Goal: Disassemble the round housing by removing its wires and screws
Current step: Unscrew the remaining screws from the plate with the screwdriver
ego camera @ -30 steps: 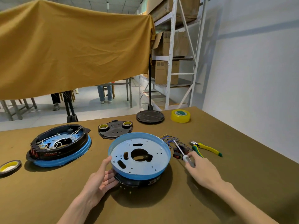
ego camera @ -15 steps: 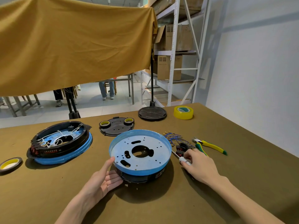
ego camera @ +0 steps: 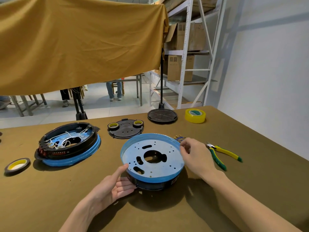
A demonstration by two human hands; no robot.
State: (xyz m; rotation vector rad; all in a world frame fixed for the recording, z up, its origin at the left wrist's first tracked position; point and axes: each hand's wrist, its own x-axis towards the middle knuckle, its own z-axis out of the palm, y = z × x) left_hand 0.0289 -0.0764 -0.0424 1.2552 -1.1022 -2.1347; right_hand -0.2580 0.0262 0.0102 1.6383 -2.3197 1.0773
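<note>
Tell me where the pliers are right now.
In the head view, the yellow-and-green pliers lie on the table at the right, just beyond the right hand, untouched.

Workshop or storeroom, metal shelving (ego camera: pixel 185 52) with cardboard boxes (ego camera: pixel 180 67), cloth-covered workbench (ego camera: pixel 234 190)

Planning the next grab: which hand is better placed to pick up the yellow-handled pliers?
Right. The right hand hovers by the blue-rimmed round housing's right edge, close to the yellow-handled pliers; the left hand steadies the housing's opposite side.
</note>
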